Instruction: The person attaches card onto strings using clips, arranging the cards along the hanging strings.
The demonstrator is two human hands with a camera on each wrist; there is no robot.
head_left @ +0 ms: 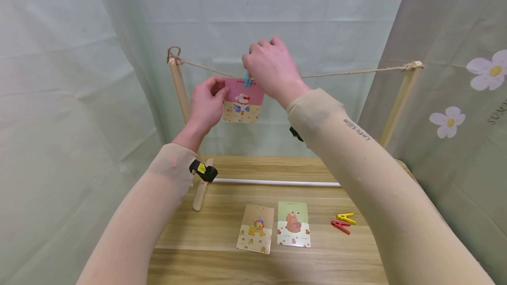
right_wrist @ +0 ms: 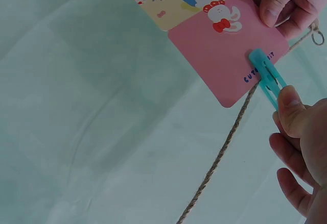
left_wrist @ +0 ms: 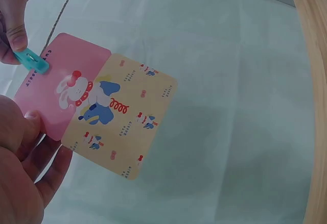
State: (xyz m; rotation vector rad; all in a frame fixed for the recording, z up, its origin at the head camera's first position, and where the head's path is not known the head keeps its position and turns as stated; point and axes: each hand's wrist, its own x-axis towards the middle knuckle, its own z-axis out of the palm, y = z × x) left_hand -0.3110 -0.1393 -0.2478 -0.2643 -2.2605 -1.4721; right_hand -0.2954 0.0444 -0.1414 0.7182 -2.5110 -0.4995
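Note:
A pink and yellow card with a rabbit [head_left: 243, 102] hangs upright against a twine line [head_left: 340, 74]. My left hand [head_left: 207, 102] pinches the card's left edge between thumb and fingers, as the left wrist view also shows. Above the card's top edge, my right hand [head_left: 273, 67] pinches the handles of a teal clothespin [right_wrist: 269, 73]. The clothespin's nose lies over the top middle of the card, by the printed lettering, right where the twine [right_wrist: 217, 157] passes behind the card.
Wooden posts [head_left: 402, 102] hold the twine at both ends. On the wooden table [head_left: 190, 250] lie a lion card [head_left: 255, 230], a bear card [head_left: 293, 224], a yellow clothespin [head_left: 346, 218] and a red clothespin [head_left: 340, 226]. A white rod [head_left: 273, 182] runs low between the posts.

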